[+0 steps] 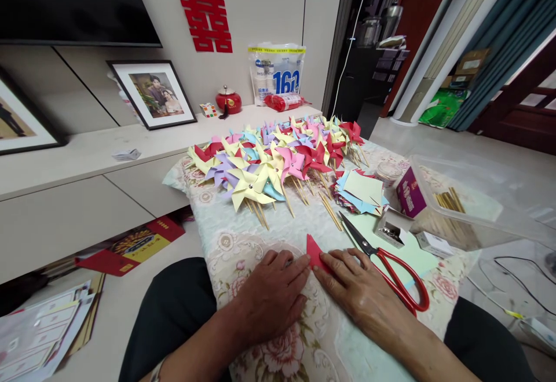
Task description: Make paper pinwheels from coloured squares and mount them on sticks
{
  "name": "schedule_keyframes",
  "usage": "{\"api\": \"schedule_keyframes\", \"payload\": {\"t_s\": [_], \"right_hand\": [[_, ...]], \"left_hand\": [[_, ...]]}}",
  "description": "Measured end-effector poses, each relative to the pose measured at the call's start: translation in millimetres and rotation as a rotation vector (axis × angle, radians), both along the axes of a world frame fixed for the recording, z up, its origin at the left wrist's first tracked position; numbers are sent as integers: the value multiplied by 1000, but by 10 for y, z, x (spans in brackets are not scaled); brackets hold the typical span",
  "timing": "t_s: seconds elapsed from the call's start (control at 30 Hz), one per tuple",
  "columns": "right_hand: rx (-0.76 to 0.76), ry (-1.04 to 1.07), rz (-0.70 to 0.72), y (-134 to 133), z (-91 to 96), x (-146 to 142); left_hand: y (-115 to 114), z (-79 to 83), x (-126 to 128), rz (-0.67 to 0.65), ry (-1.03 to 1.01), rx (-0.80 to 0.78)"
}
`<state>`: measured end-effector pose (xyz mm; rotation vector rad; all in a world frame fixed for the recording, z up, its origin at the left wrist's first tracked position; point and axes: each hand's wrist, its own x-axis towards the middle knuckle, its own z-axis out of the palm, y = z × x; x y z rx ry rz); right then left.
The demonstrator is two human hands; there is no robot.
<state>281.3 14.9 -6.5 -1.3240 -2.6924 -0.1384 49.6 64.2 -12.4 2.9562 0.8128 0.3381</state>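
Observation:
A folded piece of red paper point(313, 253) lies on the flowered tablecloth, its pointed tip showing between my hands. My left hand point(278, 286) has its fingers bent and closed, with the index fingertip pressed on the paper's left edge. From the right, my right hand point(351, 281) covers much of the paper, fingers together and pinning it to the cloth. Red-handled scissors point(382, 260) lie beside my right hand, partly on light green paper point(419, 260). Beyond my hands, many paper pinwheels point(252, 185) on wooden sticks are heaped in yellow, pink, red, purple and blue.
Cut paper squares point(360, 188) are stacked right of the pinwheels. A small open box point(393, 228) holds metal pieces. A clear plastic bin point(438, 220) contains wooden sticks. The white cabinet point(165, 142) carries a framed photo point(154, 94) and a red pot point(229, 102).

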Motion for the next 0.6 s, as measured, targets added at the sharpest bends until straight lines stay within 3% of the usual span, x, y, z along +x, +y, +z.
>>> {"api": "schedule_keyframes", "payload": {"t_s": [0.6], "right_hand": [[-85, 124, -52, -65, 44, 134]], "left_hand": [[-23, 6, -4, 22, -44, 13]]}}
